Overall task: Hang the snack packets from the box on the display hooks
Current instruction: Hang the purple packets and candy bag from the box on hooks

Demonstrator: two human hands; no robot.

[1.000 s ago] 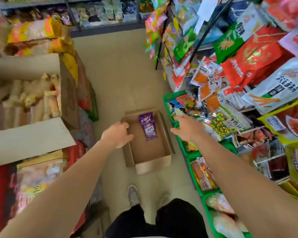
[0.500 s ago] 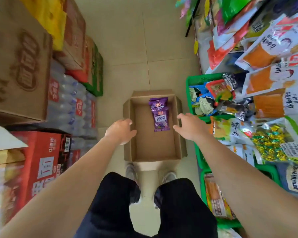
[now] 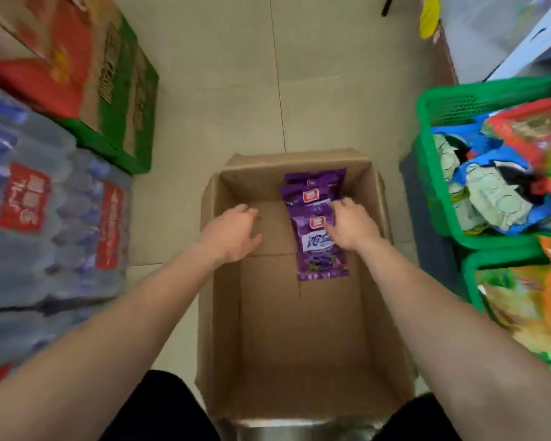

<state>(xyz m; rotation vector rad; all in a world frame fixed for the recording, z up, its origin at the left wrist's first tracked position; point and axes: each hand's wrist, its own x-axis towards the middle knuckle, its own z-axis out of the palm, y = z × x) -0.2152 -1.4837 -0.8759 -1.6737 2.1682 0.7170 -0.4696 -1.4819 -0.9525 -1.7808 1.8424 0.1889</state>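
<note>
The packets (image 3: 318,246) are glossy purple, each with a small red square near its top, white lettering across the middle and a dark fruit picture lower down. At least two lie overlapping, lengthwise, on the bottom of the box (image 3: 225,313), in its far right part. The farthest one rides up against the far wall.

The right hand (image 3: 352,226) lies on top of them, fingers stretched towards the far packet and thumb on the nearer one. The blur hides whether it grips or only rests there. The left hand (image 3: 233,230) hovers inside the box just left of the packets, fingers loosely curled, holding nothing.

The box is open at the top, and its right wall stands just beside the right hand. Plain cardboard shows left of the packets and over the whole near half of the bottom. A strip of tiled floor (image 3: 220,74) separates the box from the wrapped water packs (image 3: 45,233) and a red and green carton (image 3: 109,90) on the left. A narrower strip separates it from the green baskets (image 3: 427,128) of snacks on the right. The tiles run on beyond the far wall.
</note>
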